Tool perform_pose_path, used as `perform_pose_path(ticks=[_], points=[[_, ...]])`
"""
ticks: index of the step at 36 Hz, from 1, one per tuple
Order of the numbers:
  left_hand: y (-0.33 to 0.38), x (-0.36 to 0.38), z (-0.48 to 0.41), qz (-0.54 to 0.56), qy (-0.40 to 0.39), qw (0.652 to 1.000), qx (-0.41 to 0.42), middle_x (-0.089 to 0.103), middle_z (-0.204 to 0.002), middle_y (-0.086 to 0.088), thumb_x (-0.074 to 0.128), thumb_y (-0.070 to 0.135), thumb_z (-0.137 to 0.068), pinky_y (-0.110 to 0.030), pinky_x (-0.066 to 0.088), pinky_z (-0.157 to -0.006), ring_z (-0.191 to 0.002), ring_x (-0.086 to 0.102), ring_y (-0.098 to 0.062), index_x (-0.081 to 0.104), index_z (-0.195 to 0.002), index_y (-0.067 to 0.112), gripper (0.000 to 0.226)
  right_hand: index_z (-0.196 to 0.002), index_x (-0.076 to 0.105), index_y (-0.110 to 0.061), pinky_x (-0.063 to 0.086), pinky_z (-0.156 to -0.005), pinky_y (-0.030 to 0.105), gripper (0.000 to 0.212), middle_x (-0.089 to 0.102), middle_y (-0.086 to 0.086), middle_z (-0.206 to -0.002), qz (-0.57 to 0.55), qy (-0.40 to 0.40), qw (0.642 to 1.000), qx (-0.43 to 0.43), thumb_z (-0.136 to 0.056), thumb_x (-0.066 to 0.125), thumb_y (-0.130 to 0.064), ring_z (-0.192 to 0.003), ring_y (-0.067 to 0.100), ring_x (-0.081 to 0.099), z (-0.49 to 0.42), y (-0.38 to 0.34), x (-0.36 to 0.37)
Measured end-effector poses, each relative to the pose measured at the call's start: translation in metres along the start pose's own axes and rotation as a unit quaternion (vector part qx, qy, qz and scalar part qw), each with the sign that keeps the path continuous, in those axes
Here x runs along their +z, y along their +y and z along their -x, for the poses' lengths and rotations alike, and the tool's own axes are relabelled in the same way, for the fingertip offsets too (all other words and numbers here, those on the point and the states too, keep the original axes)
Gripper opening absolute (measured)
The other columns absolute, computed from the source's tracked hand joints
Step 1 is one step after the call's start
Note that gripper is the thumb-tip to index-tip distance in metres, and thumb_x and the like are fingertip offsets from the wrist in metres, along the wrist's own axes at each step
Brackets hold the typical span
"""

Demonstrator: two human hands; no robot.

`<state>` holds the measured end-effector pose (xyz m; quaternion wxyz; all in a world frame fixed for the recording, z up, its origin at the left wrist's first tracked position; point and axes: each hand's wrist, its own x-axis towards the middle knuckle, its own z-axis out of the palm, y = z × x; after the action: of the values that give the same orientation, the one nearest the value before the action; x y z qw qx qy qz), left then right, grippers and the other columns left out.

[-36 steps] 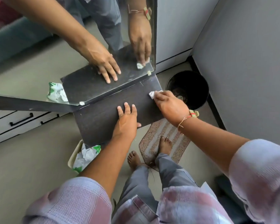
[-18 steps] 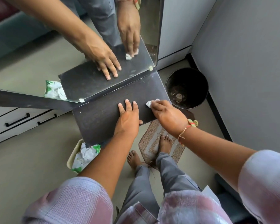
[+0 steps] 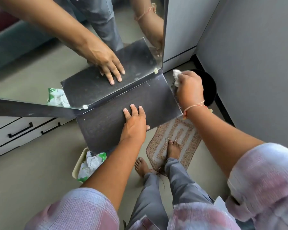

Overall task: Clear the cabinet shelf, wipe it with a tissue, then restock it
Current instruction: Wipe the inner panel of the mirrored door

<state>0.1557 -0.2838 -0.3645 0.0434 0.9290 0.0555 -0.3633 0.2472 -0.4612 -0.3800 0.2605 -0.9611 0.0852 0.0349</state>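
Shelf, dark and bare, juts from the foot of a mirror at centre frame, cleared of everything so I can wipe it. My left hand lies flat on it at the near edge, fingers spread and holding nothing, pressed down, I judge, to steady me as I lean to the side. My right hand is off the board at 2 o'clock, closed around a crumpled white tissue that pokes out past my knuckles; I hold it bunched so whatever it picked up stays inside. It hangs directly over the black bin on the floor by the grey wall, which suggests the wiping is done and the tissue is about to be dropped. At 7 o'clock, partly under the shelf's near corner, a cream tray with green-and-white packets sits on the floor, likely the goods taken off and kept close for restocking. My bare feet stand at 6 o'clock, one on a patterned mat.
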Motion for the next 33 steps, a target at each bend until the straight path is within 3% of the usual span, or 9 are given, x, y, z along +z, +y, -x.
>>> perform_pose_path(ticks=[3, 5, 11, 14, 17, 20, 24, 30, 33], points=[[-0.001, 0.001, 0.0, -0.012, 0.004, 1.0, 0.0, -0.002, -0.161, -0.019, 0.057, 0.032, -0.095, -0.047, 0.033, -0.111, -0.146, 0.001, -0.046, 0.004, -0.155, 0.011, 0.083, -0.1, 0.07, -0.006, 0.043, -0.083, 0.029, 0.022, 0.063, 0.011, -0.112, 0.032, -0.062, 0.98, -0.186, -0.084, 0.056, -0.001, -0.104, 0.03, 0.056, 0.015, -0.021, 0.005], [-0.002, 0.001, 0.0, -0.009, 0.004, 1.0, 0.002, -0.002, -0.161, -0.019, 0.058, 0.032, -0.095, -0.047, 0.03, -0.113, -0.146, 0.0, -0.046, 0.005, -0.155, 0.011, 0.082, -0.104, 0.07, -0.006, 0.044, -0.088, 0.036, 0.026, 0.062, 0.013, -0.112, 0.046, -0.101, 0.968, -0.223, -0.086, 0.052, 0.002, -0.106, 0.032, 0.055, 0.018, -0.022, 0.011], [-0.002, 0.002, 0.0, 0.004, 0.007, 1.0, 0.006, -0.003, -0.161, -0.019, 0.058, 0.029, -0.095, -0.049, 0.03, -0.112, -0.146, -0.001, -0.046, 0.005, -0.155, 0.01, 0.082, -0.088, 0.073, -0.008, 0.042, -0.076, 0.021, 0.019, 0.064, 0.005, -0.106, 0.036, -0.036, 0.998, -0.045, -0.077, 0.063, 0.003, -0.095, 0.025, 0.06, 0.017, 0.018, 0.008], [-0.003, 0.002, -0.001, 0.01, 0.01, 1.0, 0.008, -0.002, -0.161, -0.02, 0.059, 0.028, -0.095, -0.049, 0.029, -0.113, -0.146, -0.001, -0.046, 0.006, -0.154, 0.01, 0.082, -0.106, 0.069, -0.013, 0.046, -0.087, 0.029, 0.025, 0.061, 0.003, -0.114, 0.042, -0.051, 0.98, -0.186, -0.088, 0.054, -0.006, -0.105, 0.022, 0.053, 0.066, 0.009, 0.011], [-0.004, 0.002, 0.0, 0.007, 0.015, 1.0, 0.01, 0.0, -0.161, -0.02, 0.06, 0.03, -0.094, -0.048, 0.027, -0.114, -0.146, 0.001, -0.046, 0.008, -0.154, 0.01, 0.083, -0.116, 0.064, -0.016, 0.053, -0.078, 0.033, 0.035, 0.058, -0.003, -0.115, 0.047, -0.123, 0.941, -0.311, -0.095, 0.038, -0.026, -0.105, 0.018, 0.049, 0.102, 0.014, 0.017], [-0.003, 0.0, 0.001, 0.003, 0.009, 1.0, 0.007, -0.002, -0.161, -0.019, 0.059, 0.031, -0.095, -0.048, 0.027, -0.114, -0.146, 0.0, -0.046, 0.006, -0.155, 0.011, 0.082, -0.087, 0.07, -0.011, 0.045, -0.071, 0.018, 0.015, 0.065, 0.005, -0.091, -0.016, -0.072, 0.983, -0.168, -0.09, 0.055, -0.009, -0.082, 0.011, 0.055, 0.086, 0.037, 0.015], [-0.001, -0.001, 0.004, -0.006, 0.016, 1.0, 0.007, -0.002, -0.161, -0.019, 0.057, 0.032, -0.096, -0.047, 0.03, -0.114, -0.146, 0.001, -0.046, 0.005, -0.155, 0.011, 0.082, -0.091, 0.072, -0.007, 0.024, -0.072, 0.003, 0.018, 0.065, 0.004, -0.109, 0.06, -0.033, 0.997, -0.02, -0.085, 0.056, 0.0, -0.092, 0.013, 0.05, 0.078, 0.046, 0.001], [-0.004, -0.001, 0.002, 0.005, 0.021, 1.0, 0.011, 0.0, -0.161, -0.019, 0.06, 0.033, -0.094, -0.047, 0.031, -0.112, -0.145, 0.002, -0.046, 0.007, -0.155, 0.011, 0.083, -0.118, 0.066, -0.015, 0.054, -0.074, 0.032, 0.032, 0.059, 0.0, -0.116, 0.036, -0.096, 0.968, -0.23, -0.087, 0.065, -0.008, -0.099, 0.021, 0.049, 0.126, 0.015, 0.02], [-0.008, 0.0, 0.004, 0.006, 0.023, 1.0, 0.018, 0.0, -0.161, -0.017, 0.06, 0.035, -0.094, -0.046, 0.032, -0.112, -0.146, 0.003, -0.045, 0.007, -0.155, 0.013, 0.084, -0.127, 0.061, -0.017, 0.051, -0.079, 0.029, 0.036, 0.058, -0.002, -0.117, 0.038, -0.1, 0.965, -0.238, -0.092, 0.055, -0.013, -0.1, 0.022, 0.049, 0.13, 0.021, 0.021]])
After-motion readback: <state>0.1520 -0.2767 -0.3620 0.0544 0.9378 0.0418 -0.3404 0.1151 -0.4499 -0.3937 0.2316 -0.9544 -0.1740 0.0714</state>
